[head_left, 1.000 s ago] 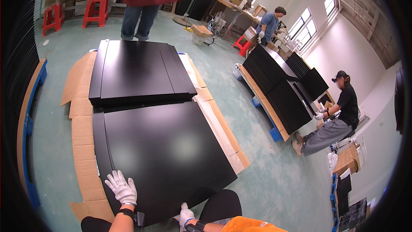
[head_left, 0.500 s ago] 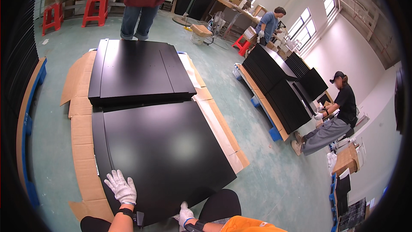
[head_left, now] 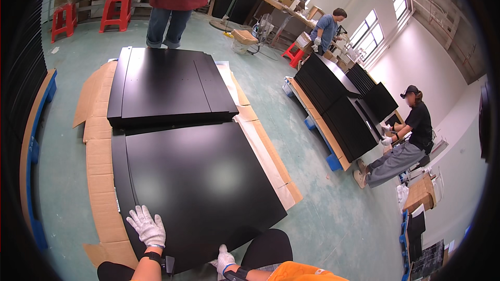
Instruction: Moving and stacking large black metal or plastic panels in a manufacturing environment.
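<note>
A large, smooth black panel (head_left: 203, 171) lies flat on top of the near stack in front of me. My left hand (head_left: 149, 229), in a white knit glove, rests on its near left corner with the fingers spread flat. At the near edge, my right hand (head_left: 224, 259), gloved too, holds the panel with the thumb up against the rim; its other fingers are mostly hidden beneath. Beyond this panel lies a second stack of black panels (head_left: 161, 83), its top one marked with seam lines and small holes.
Cardboard sheets (head_left: 101, 166) stick out from under the stacks. Tall black stacks stand on a blue pallet (head_left: 34, 151) at the left and on another pallet (head_left: 333, 161) at the right. A co-worker (head_left: 409, 130) bends over the right one. Another person (head_left: 174, 10) stands beyond the far stack.
My hands and the panel stay in place. The co-worker at the right has shifted a gloved hand slightly, and the person at the far end has moved a little.
</note>
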The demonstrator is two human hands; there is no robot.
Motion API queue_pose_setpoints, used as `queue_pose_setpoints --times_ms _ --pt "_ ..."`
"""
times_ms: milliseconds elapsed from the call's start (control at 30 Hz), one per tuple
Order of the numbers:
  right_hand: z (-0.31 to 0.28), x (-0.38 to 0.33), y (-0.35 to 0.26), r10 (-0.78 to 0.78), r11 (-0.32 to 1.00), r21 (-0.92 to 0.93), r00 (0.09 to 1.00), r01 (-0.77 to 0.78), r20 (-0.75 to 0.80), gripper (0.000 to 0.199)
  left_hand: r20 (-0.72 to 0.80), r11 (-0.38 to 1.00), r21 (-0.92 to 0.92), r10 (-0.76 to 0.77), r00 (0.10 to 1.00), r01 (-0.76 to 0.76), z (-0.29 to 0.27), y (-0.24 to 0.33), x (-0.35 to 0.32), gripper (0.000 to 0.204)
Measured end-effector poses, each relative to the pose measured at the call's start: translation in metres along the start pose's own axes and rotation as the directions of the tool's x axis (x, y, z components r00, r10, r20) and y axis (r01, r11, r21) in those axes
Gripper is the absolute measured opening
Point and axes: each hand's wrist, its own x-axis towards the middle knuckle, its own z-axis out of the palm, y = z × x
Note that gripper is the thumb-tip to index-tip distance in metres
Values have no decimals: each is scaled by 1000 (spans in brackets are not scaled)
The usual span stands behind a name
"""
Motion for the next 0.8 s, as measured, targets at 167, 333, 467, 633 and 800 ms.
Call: queue_pose_setpoints --times_ms 167,333,467,633,800 --pt "-12 20 18 -58 912 -401 995 84 76 68 -23 1000 -1 5 1000 -6 2 -1 0 63" --pt "-11 26 25 -10 1000 7 996 10 92 69 -26 1000 -1 7 1000 -7 3 -2 0 63" --pt "-10 23 23 59 998 0 997 -59 53 70 -22 1000 8 5 1000 -5 3 -2 0 63" --pt "-9 21 21 29 996 -90 999 -26 32 68 -17 1000 12 8 1000 -8 2 -2 0 63" --pt "-5 18 16 59 998 -3 998 -58 29 62 -4 1000 14 4 1000 -4 3 -2 0 63"
